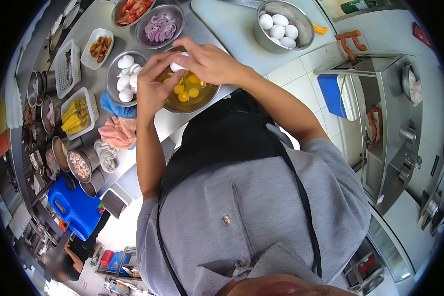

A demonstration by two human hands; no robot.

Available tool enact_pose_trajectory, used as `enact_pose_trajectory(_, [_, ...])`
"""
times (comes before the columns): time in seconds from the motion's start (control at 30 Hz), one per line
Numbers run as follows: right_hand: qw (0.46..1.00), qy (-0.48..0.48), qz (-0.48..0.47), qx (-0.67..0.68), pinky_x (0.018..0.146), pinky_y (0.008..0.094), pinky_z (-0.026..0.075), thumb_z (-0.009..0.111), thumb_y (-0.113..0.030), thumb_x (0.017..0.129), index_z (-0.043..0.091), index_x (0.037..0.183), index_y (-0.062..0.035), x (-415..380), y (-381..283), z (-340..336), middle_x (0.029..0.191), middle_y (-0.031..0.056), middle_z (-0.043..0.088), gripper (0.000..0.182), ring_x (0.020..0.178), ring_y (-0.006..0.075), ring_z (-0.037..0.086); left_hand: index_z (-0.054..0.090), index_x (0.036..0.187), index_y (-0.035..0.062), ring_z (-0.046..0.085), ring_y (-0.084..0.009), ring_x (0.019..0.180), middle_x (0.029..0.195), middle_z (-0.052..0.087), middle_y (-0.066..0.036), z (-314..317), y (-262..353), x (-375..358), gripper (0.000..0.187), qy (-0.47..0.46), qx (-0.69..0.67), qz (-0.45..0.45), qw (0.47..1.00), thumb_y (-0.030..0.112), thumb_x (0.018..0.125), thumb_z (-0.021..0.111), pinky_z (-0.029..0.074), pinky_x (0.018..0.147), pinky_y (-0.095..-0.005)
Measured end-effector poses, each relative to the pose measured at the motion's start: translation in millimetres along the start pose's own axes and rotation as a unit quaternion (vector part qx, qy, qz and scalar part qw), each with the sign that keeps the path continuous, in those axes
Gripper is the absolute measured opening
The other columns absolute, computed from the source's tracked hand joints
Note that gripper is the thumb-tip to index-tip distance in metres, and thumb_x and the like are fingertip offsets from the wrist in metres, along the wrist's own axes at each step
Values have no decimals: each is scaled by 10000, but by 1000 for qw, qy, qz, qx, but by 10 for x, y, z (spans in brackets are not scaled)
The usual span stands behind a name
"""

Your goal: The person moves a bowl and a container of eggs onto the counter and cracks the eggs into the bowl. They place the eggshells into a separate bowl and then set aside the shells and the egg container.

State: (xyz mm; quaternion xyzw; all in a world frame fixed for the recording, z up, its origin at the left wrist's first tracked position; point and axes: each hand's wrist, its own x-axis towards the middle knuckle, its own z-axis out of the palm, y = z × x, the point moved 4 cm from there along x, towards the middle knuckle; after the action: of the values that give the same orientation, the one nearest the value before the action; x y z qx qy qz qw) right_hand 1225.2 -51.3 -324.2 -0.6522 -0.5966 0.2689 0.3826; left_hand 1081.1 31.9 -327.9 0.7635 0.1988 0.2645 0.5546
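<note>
Grey counter (96, 80), white-tiled floor (287, 72), left hand (151, 89) and right hand (214, 64) grasping egg (178, 62) over yolk bowl (203, 104).

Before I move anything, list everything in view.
egg: one, white, over centre bowl
yolks: several, yellow, centre bowl
bowls: at least five, steel, top
eggs: at least five, white, right bowl
shells or eggs: several, white, left bowl
onion: many slices, purple, upper bowl
chopped food: many pieces, red, topmost bowl
board: one, pale, top
dish: one, white, upper left
baskets: two, white, left
cloths: three, blue, pink, whitish, left
jug: one, blue, lower left
pots: several, steel, far left
box: one, blue-white, right
other kitchenware: many, mostly metal, edges
another person: one, dark clothing, lower left
apron: one, black, centre
shirt: one, grey, bottom
left hand, right hand: one each, bare, holding egg
</note>
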Motion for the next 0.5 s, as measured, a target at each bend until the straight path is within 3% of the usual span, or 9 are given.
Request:
enact_pose_trajectory(0.03, [998, -22, 25, 57, 691, 456, 504, 508, -413, 985, 436, 1301, -68, -5, -12, -35, 838, 213, 670, 473, 754, 380, 662, 672, 1181, -3, 618, -149, 1019, 1170, 610, -92, -20, -12, 2, 387, 1, 1, -2, 1000, -59, 802, 725, 529, 859, -268])
enact_pose_trajectory(0.1, [1000, 23, -9, -17, 673, 490, 502, 517, -444, 964, 480, 1258, -56, -5, 69, -303, 868, 203, 689, 489, 789, 398, 668, 658, 1196, -15, 614, -147, 1005, 1169, 599, -92, -168, -24, -32, 404, 38, -36, -2, 999, -69, 801, 724, 526, 840, -252])
enact_pose_trajectory(0.17, [986, 156, 9, -53, 693, 466, 517, 546, -377, 940, 588, 1127, -43, -56, 301, -755, 869, 191, 692, 386, 805, 381, 673, 660, 1195, -13, 607, -132, 950, 1144, 602, -84, -473, -50, -93, 411, 101, 5, -11, 995, -70, 795, 731, 514, 793, -236])
enact_pose_trajectory(0.2, [961, 211, 35, -174, 720, 458, 530, 554, -316, 915, 651, 1001, -35, -54, 489, -1027, 866, 186, 698, 309, 808, 363, 683, 665, 1189, -7, 606, -127, 916, 1120, 613, -80, -667, -131, -143, 398, 143, 28, -24, 989, -53, 799, 734, 510, 778, -232])
enact_pose_trajectory(0.3, [875, 78, 231, -417, 772, 478, 535, 580, -255, 882, 671, 969, -43, -117, 1067, -1414, 898, 186, 700, 246, 865, 360, 691, 680, 1170, 8, 599, -111, 818, 1042, 643, -72, -1143, -352, -248, 366, 222, 113, -40, 968, 45, 815, 756, 503, 746, -233])
enact_pose_trajectory(0.37, [861, 80, 201, -460, 777, 487, 537, 590, -247, 873, 677, 961, -48, -170, 1332, -1371, 925, 184, 698, 235, 876, 370, 688, 678, 1177, 10, 626, -143, 811, 1048, 659, -104, -1359, -476, -274, 390, 234, 215, -128, 939, 136, 819, 768, 512, 758, -269])
enact_pose_trajectory(0.4, [843, 80, 175, -503, 782, 496, 538, 600, -240, 864, 684, 952, -52, -180, 1437, -1327, 952, 183, 696, 224, 888, 379, 685, 665, 1211, 30, 651, -214, 888, 1108, 651, -170, -1447, -575, -283, 451, 213, 276, -130, 928, 230, 820, 769, 519, 791, -323])
enact_pose_trajectory(0.43, [843, 81, 172, -503, 782, 496, 538, 600, -240, 864, 684, 952, -52, -139, 1426, -1329, 952, 183, 696, 224, 888, 379, 685, 665, 1211, 30, 651, -214, 888, 1108, 651, -170, -1488, -597, -300, 451, 215, 278, -128, 927, 230, 820, 769, 519, 791, -323])
enact_pose_trajectory(0.5, [845, 29, 197, -496, 796, 503, 542, 617, -233, 849, 692, 955, -55, -105, 1452, -1314, 993, 183, 690, 221, 909, 381, 683, 653, 1242, 61, 643, -281, 987, 1163, 627, -220, -1526, -608, -329, 491, 218, 432, -93, 870, 284, 819, 764, 515, 830, -364])
